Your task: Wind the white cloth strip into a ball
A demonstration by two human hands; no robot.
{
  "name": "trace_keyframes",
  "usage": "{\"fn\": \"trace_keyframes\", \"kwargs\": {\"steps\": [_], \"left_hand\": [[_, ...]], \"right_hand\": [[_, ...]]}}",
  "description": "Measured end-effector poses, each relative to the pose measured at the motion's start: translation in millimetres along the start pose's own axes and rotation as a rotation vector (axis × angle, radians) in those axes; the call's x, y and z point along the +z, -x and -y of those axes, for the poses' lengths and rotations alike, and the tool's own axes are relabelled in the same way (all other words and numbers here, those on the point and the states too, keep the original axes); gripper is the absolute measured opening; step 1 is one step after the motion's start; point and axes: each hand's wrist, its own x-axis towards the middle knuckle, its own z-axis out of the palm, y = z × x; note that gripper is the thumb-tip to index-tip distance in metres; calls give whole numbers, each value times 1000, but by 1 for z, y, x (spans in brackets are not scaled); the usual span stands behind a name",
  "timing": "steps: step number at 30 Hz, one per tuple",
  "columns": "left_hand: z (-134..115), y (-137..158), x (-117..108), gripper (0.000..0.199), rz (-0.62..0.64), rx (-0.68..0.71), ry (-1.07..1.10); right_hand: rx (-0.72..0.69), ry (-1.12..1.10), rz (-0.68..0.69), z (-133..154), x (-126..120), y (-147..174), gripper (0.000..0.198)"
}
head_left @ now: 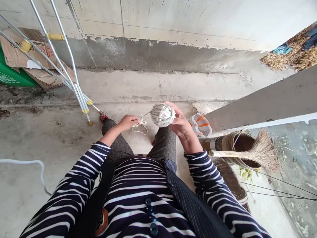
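A ball of off-white yarn (162, 115) rests in the curled fingers of my right hand (180, 124), held in front of my knees. From its left side a strand of yarn (146, 114) runs across to my left hand (128, 122), whose fingers are pinched on it. Below and beyond the left fingers, a loose tangle of the same yarn (140, 127) shows between my legs. The far side of the ball hides some of my right fingertips.
Metal crutches (71, 76) with yellow grips stand at the left, near cardboard boxes (27, 49). On the right are a white and orange bag (201, 125), a bucket (228, 142) and a straw broom (262, 152). A pale wall (158, 19) rises ahead.
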Motion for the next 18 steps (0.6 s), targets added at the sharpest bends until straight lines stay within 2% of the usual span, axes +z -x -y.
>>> {"fn": "trace_keyframes", "kwargs": {"steps": [4, 7, 10, 14, 18], "left_hand": [[29, -2, 3, 43, -68, -85, 82], [41, -4, 12, 44, -119, -104, 114], [44, -4, 21, 46, -113, -169, 152], [40, 0, 21, 46, 2, -206, 290], [36, 7, 7, 37, -89, -195, 307]], "right_hand": [[-145, 8, -53, 36, 4, 3, 67], [-205, 2, -68, 53, 10, 7, 66], [-231, 15, -59, 61, 18, 8, 64], [-322, 71, -100, 74, 20, 5, 59], [-381, 78, -255, 91, 16, 5, 45]]}}
